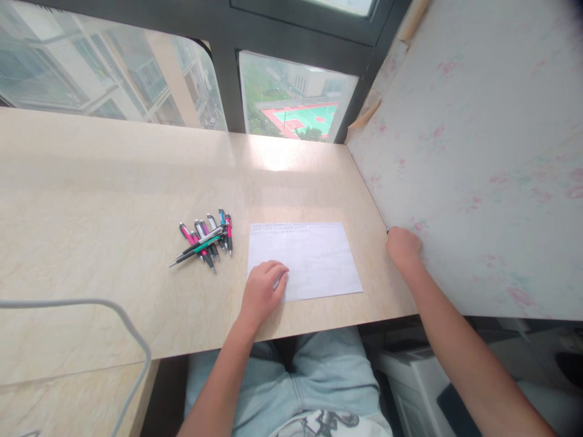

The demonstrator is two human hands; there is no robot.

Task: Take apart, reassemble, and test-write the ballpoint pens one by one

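Your left hand [265, 287], loosely curled, rests on the written sheet [314, 261], lower centre; I can't tell its grip. Your right hand [404, 249], fisted apparently on a pen [387, 230], could scrape the floral wallpaper [496, 182] if swung right. Dragging could crease the sheet near the counter [136, 255] edge; leftward, beyond the pens [204, 240], there's room.

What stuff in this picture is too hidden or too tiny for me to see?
All in the head view:
- Writing: too small to read.
- Paper: one part is covered by the left hand.
- Thing at the right hand: the hand hides all but a small tip.
- Pens: they overlap, hiding parts of each other.
- Cable: cut off by the left edge.
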